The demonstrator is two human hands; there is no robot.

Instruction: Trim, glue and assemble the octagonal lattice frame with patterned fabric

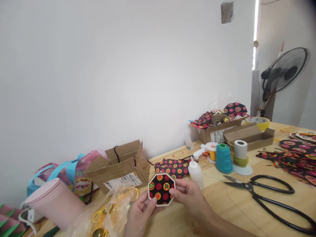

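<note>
Between my two hands I hold an octagonal fabric-covered piece with a pale border and a black face patterned with red, yellow and green flowers. My left hand grips its lower left edge, thumb on the front. On the right edge, my right hand pinches it with the thumb in front and fingers behind. Just behind it lies matching patterned fabric on the table, beside a white squeeze bottle. A plastic bag with yellow cord inside sits close to my left hand.
Black-handled scissors lie at right, near a teal thread cone and a white spool. Cardboard boxes and a pink cylindrical container stand at left. Fabric pieces spread far right; a filled box stands behind.
</note>
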